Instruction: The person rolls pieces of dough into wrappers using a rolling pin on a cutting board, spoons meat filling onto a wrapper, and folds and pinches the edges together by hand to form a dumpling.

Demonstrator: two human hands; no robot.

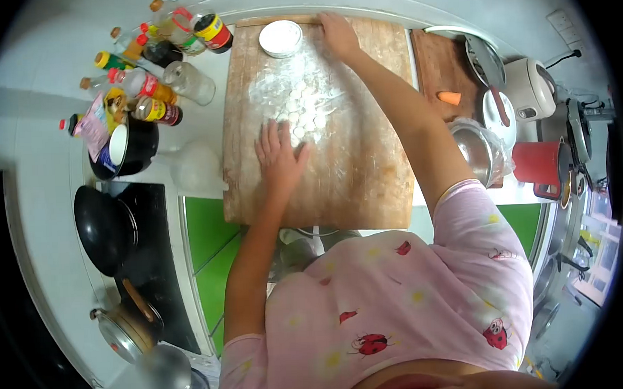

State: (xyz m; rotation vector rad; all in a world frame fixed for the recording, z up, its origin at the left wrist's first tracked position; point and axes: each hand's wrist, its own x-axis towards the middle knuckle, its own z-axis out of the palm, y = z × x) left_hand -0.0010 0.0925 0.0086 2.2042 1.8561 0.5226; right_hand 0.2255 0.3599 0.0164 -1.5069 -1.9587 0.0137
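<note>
My left hand (280,157) lies palm down on a floury wooden board (366,171), fingers spread, its fingertips beside the small dough pieces (299,111). These pale lumps sit in a loose cluster among scattered flour. At the board's far edge is my right hand (338,37), the arm stretched out. Its fingers are at the end of a thin wooden strip (279,20) along that edge, perhaps a stick; whether they grip it is unclear. To the left of that hand stands a round white container (281,38).
Several sauce bottles (158,111) and a glass jar (190,83) crowd the left counter, near black pots and a wok (104,230). On the right are a carrot piece (449,98), a metal bowl (471,153), a red pot (535,164) and a rice cooker (529,87).
</note>
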